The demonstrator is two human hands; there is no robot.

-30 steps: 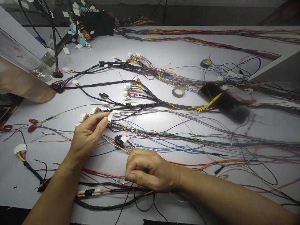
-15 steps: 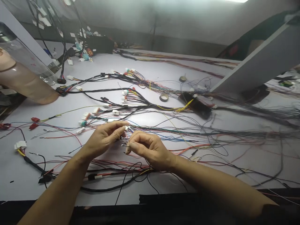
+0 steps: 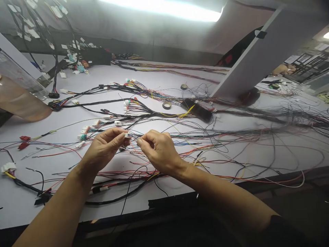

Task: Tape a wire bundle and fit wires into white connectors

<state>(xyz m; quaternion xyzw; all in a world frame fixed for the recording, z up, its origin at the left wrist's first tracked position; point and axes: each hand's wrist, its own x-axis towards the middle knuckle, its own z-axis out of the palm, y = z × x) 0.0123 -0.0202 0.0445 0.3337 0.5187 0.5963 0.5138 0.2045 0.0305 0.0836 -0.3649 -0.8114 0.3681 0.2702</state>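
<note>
My left hand point(image 3: 104, 147) pinches a small white connector point(image 3: 126, 134) between thumb and fingers, just above the white table point(image 3: 159, 192). My right hand point(image 3: 158, 152) is closed in a pinch on a thin wire end, its fingertips almost touching the connector. Both hands hover over a spread wire harness point(image 3: 144, 113) of many coloured wires with white plugs. More white connectors point(image 3: 83, 132) lie just left of my left hand.
Two tape rolls point(image 3: 167, 104) lie beyond the hands, next to a black wrapped bundle point(image 3: 196, 109). A grey slanted panel point(image 3: 257, 51) stands at the right. A clear plastic piece point(image 3: 17, 73) and red terminals point(image 3: 24, 139) sit at the left. The table's front edge runs below my forearms.
My right hand rose from the table with a wire end and came up to the left hand. The left hand drew the connector toward it. The view tilted upward.
</note>
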